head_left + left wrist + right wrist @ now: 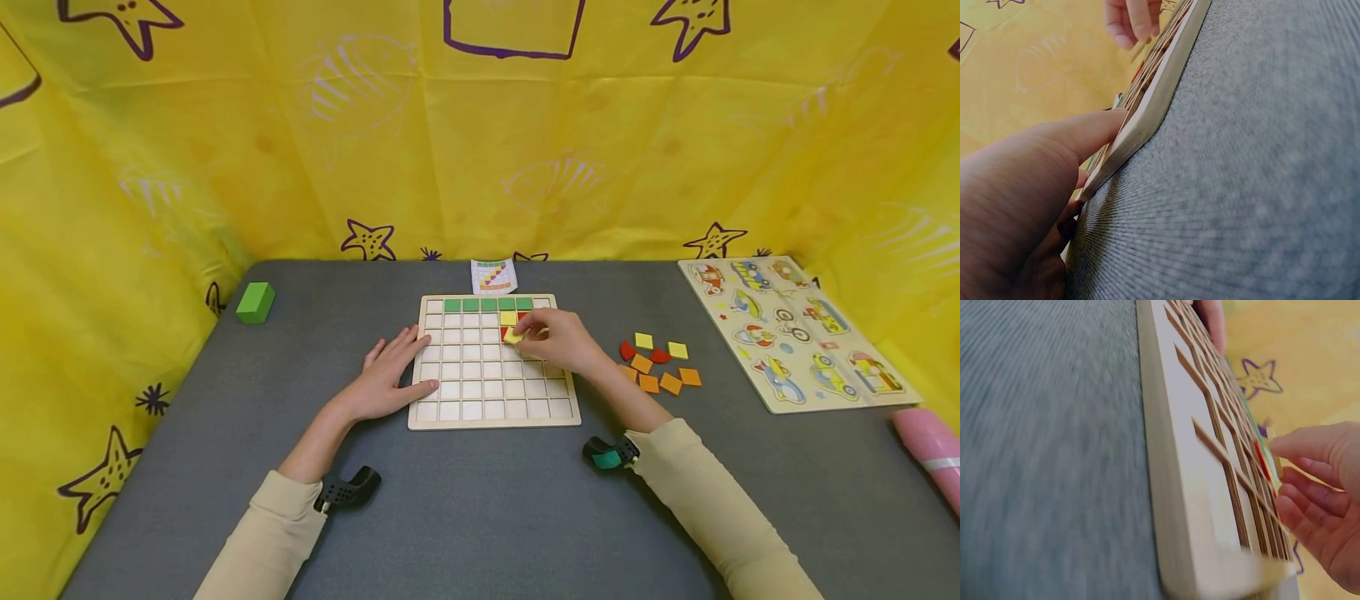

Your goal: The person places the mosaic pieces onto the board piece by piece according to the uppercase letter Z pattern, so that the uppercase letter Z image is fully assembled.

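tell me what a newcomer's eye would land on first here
Probably the yellow cloth behind the table, with its dark stars. Next comes the pale board mid-table, the left hand on its left edge, the right hand pinching a yellow tile near its top right.

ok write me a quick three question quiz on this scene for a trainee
1. What does the right hand pinch?
2. True or false: the left hand touches the grid board.
3. How many green tiles sit in the board's far row, as the head view shows it?

Key:
1. A yellow tile.
2. True.
3. Five.
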Demonstrator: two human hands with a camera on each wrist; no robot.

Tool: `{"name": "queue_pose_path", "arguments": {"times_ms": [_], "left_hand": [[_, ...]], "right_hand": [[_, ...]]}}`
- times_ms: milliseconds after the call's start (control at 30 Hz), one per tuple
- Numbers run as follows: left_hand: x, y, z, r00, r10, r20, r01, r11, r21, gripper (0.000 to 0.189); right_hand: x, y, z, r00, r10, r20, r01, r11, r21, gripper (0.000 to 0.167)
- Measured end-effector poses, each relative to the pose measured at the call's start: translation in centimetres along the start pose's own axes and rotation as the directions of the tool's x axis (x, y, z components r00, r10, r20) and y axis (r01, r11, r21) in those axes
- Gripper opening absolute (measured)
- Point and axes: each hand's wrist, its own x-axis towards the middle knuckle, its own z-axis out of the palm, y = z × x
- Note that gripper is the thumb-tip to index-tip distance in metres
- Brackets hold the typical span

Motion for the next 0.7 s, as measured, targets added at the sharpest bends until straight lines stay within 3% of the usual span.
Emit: {"name": "queue_pose_path", "arguments": {"times_ms": [100, 400, 700], "left_hand": [[0.0, 0.0, 0.0, 1.0, 0.002, -0.002, -0.002, 1.0, 0.0, 0.078], [0.0, -0.1, 0.0, 1.0, -0.007, 0.004, 0.007, 1.0, 0.003, 0.078], [0.0, -0.1, 0.0, 1.0, -0.001, 0.007, 0.001, 1.0, 0.005, 0.078]], "right_hand": [[0.6, -0.5, 0.7, 0.997, -0.07, 0.01, 0.071, 0.997, -0.016, 0.011], [1.9, -1.8, 1.8, 0.985, -0.166, 0.037, 0.17, 0.972, -0.163, 0.005], [1.8, -1.5, 2.1, 0.975, -0.22, 0.039, 0.224, 0.962, -0.157, 0.008]]}}
